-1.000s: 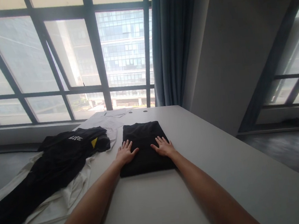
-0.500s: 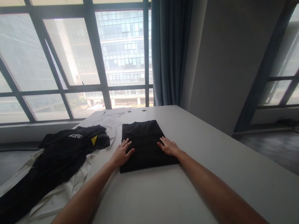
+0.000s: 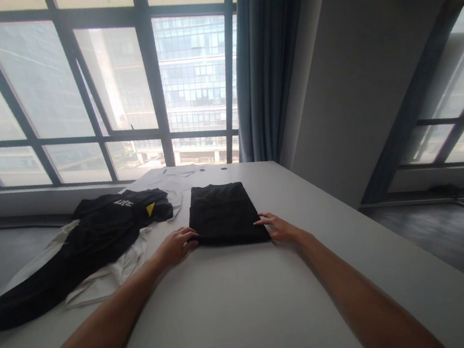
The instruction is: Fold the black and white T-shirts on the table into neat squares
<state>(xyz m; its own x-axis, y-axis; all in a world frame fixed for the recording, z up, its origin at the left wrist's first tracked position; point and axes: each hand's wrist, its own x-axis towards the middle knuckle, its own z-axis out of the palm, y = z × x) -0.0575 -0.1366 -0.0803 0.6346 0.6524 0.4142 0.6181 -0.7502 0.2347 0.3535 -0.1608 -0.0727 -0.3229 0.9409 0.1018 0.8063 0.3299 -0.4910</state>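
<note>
A folded black garment (image 3: 224,213) lies as a neat rectangle on the white table (image 3: 247,306). My left hand (image 3: 177,244) is at its near left corner with the fingers curled onto the edge. At the near right corner, my right hand (image 3: 277,226) has its fingertips and thumb closed on the cloth's edge. Both forearms stretch out over the table toward it.
Left of the folded piece lies an unfolded black garment with white lettering and a yellow tag (image 3: 96,234), on top of a white garment (image 3: 113,271). Papers (image 3: 177,172) rest at the table's far end by the window. A blue curtain (image 3: 261,64) hangs beyond.
Both hands have slid off the top of the folded black garment to its near corners, and their fingers went from lying flat to closing on the edges.
</note>
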